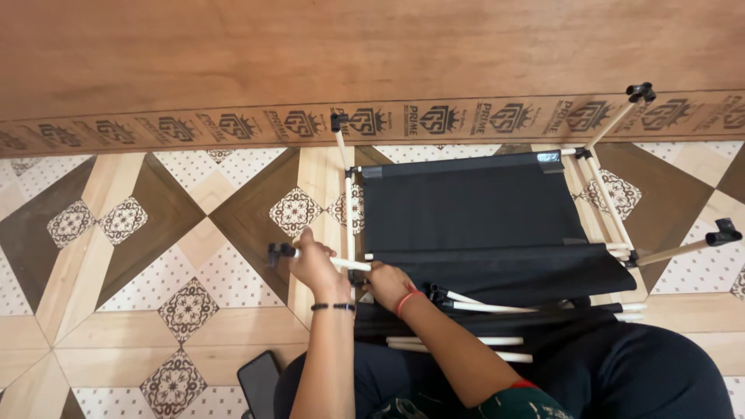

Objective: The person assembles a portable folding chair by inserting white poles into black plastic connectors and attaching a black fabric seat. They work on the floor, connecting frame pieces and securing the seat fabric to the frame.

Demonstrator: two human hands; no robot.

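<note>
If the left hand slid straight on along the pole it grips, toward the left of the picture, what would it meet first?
The left hand holds a cream pole just inside its black end cap. Sliding on leftward, it would probably meet that cap first; beyond it only tiled floor shows.

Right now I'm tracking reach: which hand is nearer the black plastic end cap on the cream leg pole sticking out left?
Left. The left hand grips the cream leg pole right beside the black plastic end cap; the right hand holds farther along, by the black fabric seat.
</note>
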